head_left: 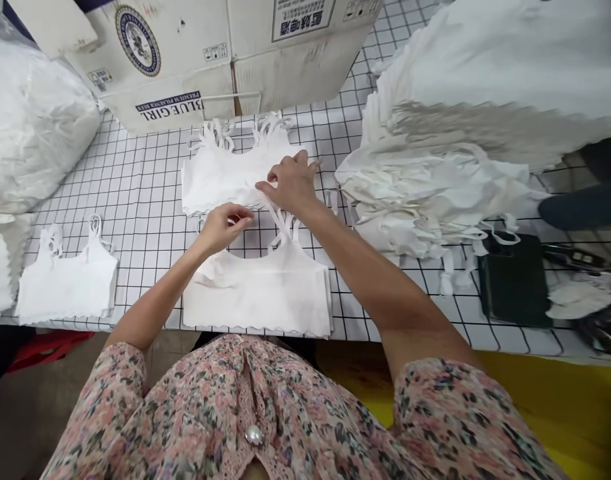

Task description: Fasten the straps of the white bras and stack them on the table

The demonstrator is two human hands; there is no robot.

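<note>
A stack of white strappy crop tops [225,173] lies flat in front of me, with its bunched straps at the far side. A second stack of white crop tops [260,290] lies nearer, along the table's front edge. My left hand [222,228] hovers at the near stack's left strap, thumb and fingertips pinched together; whatever is between them is too small to make out. Over the lower right of the far stack, my right hand [291,183] has its fingers loosely bent and apart. Thin straps of the near stack rise just below it.
Behind stands a large cardboard box [195,60]. Heaped white garments [430,193] and a tall fabric pile [505,73] fill the right, beside a dark phone-like case [515,280]. A plastic bag [35,127] and small folded tops [68,283] are left.
</note>
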